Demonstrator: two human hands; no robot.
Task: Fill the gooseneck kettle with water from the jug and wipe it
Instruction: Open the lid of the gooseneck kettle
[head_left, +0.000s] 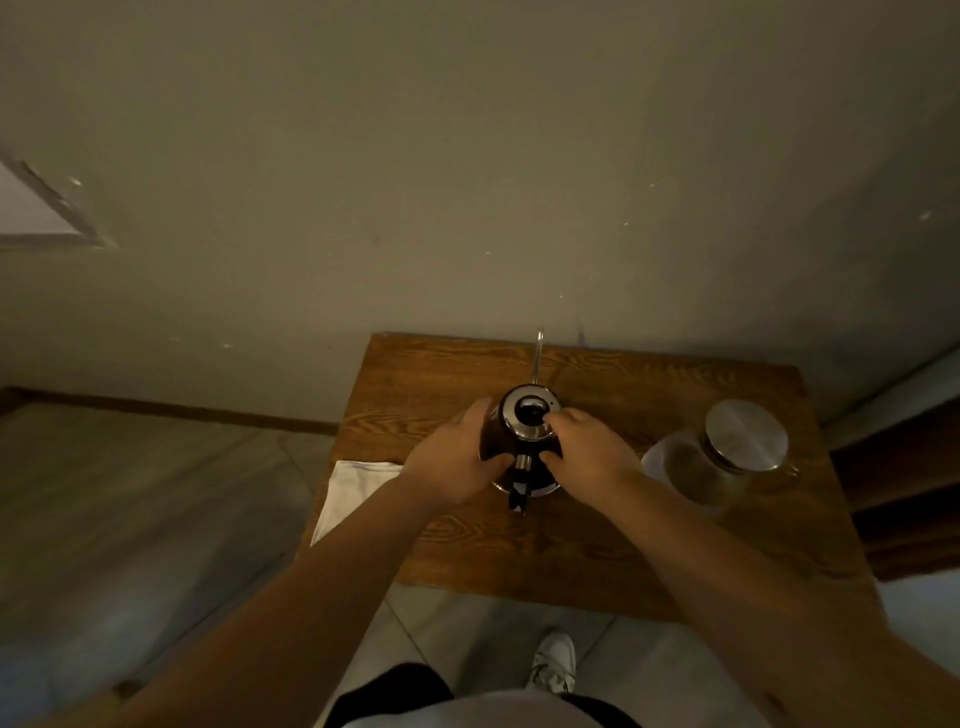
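A dark gooseneck kettle (521, 441) stands in the middle of a small wooden table (571, 545), its thin spout pointing away to the wall and its handle toward me. Its silver lid (527, 413) with a dark knob sits on top. My left hand (457, 457) grips the kettle's left side, thumb near the handle. My right hand (584, 449) is on the right side, fingertips at the lid's knob. A clear glass jug (722, 462) with a round metal lid stands to the right, apart from both hands. A white cloth (350, 493) lies at the table's left edge.
The table stands against a plain wall (467, 182). Tiled floor (156, 519) lies to the left and in front, where my shoe (555, 662) shows. A dark wooden piece of furniture (904, 493) stands right of the table.
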